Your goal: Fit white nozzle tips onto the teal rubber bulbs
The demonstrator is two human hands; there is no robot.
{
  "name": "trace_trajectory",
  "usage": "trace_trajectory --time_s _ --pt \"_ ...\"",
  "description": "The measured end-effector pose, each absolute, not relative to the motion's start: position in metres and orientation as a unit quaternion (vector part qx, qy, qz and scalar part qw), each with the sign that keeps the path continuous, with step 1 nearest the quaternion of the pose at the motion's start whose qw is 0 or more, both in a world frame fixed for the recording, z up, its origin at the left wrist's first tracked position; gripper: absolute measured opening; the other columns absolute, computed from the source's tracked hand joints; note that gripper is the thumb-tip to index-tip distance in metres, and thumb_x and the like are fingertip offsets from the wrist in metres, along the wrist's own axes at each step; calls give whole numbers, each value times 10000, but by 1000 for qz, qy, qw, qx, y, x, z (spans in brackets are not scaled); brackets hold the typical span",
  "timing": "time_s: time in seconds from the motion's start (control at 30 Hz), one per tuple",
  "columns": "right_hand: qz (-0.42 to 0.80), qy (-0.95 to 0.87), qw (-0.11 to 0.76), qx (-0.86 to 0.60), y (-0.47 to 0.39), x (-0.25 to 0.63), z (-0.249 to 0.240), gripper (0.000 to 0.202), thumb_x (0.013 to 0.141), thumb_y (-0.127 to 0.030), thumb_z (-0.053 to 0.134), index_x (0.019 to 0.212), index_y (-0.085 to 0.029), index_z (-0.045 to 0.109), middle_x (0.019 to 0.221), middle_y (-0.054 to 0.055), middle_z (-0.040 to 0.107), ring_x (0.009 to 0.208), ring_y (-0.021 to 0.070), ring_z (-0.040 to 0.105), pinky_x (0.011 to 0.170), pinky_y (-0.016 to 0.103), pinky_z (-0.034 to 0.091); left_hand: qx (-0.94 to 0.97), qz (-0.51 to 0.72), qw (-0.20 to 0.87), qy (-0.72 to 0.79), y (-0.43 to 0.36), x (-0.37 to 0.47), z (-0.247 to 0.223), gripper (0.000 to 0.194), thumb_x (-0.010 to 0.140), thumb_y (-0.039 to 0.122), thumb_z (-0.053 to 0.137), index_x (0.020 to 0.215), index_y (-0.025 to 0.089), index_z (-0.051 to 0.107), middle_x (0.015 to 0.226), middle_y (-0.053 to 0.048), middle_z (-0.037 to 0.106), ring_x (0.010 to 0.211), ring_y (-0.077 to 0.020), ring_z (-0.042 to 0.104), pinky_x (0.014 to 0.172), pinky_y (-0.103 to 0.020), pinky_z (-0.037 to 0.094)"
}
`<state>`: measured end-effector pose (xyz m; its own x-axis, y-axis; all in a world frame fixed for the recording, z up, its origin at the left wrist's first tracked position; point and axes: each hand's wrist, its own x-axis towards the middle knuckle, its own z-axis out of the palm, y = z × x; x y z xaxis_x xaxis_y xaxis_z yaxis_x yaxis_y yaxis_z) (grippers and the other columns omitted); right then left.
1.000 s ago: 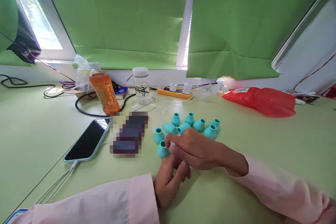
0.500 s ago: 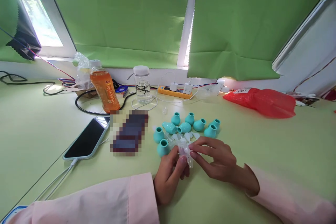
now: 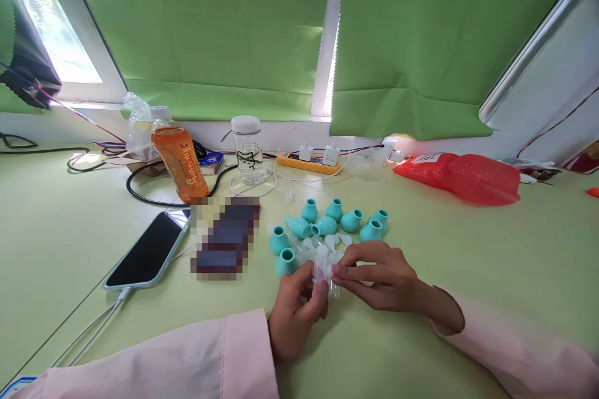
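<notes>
My left hand (image 3: pixel 299 312) pinches a small clear plastic tube (image 3: pixel 321 267) upright between thumb and fingers, with a whitish piece at its top. Right beside the tube, my right hand (image 3: pixel 381 277) has its thumb and fingertips pressed together; whatever is between them is too small to make out. Behind my hands lie several clear and white plastic pieces (image 3: pixel 331 242). Around these stand or lie several turquoise bulb-shaped parts (image 3: pixel 352 220) with open necks, one (image 3: pixel 286 262) close to my left hand.
On the left are a phone (image 3: pixel 147 252) on a cable and a blurred dark object (image 3: pixel 227 240). Farther back stand an orange drink bottle (image 3: pixel 180 162), a clear jar (image 3: pixel 248 153) and an orange power strip (image 3: pixel 306 163). A red plastic bag (image 3: pixel 461 177) lies back right.
The view has shifted slightly. A whitish piece now shows at the top of the tube in my left hand, and my right fingertips have moved lower beside it.
</notes>
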<state>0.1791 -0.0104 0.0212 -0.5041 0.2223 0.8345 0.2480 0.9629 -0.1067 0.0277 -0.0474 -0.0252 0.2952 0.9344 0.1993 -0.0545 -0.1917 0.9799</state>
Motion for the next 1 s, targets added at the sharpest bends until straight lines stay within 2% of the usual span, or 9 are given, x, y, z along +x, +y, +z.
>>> trace_trajectory --time_s 0.13,0.23,0.43,0.6,0.8,1.0 --pt "83 -886 442 -112 -3 183 27 73 748 -154 577 782 -186 634 608 -2 611 524 66 547 465 166 423 615 470 518 365 -47 27 -25 440 763 590 363 653 166 403 429 44 397 382 -64 340 398 -196 290" --pt "109 -899 410 -104 -1 186 33 46 745 -164 588 765 -153 629 628 21 617 549 76 550 480 179 432 631 466 499 369 -47 27 -25 444 757 587 364 623 166 408 411 43 393 370 -62 332 389 -196 276" --pt "-29 -942 324 -79 -5 189 44 63 787 -176 542 770 -165 602 643 8 630 597 95 556 505 209 426 620 449 513 389 -46 27 -24 418 735 551 412 549 181 362 364 55 362 337 -49 285 364 -194 229" --pt "-57 -941 322 -84 -6 189 40 92 811 -155 499 811 -160 591 642 8 631 624 100 570 521 210 443 597 442 534 404 -45 28 -22 426 705 564 435 519 194 337 336 64 336 310 -44 249 344 -199 188" --pt "95 -932 337 -92 -1 189 36 82 772 -182 559 818 -147 617 663 30 636 612 101 559 571 230 478 590 435 549 402 -45 28 -21 444 705 589 413 522 190 347 333 61 357 293 -38 248 334 -193 190" --pt "222 -912 332 -90 8 193 29 84 715 -190 630 776 -141 658 610 25 632 569 96 553 533 219 476 606 402 560 396 -46 28 -21 471 692 620 398 518 184 352 326 60 353 285 -30 234 318 -180 171"
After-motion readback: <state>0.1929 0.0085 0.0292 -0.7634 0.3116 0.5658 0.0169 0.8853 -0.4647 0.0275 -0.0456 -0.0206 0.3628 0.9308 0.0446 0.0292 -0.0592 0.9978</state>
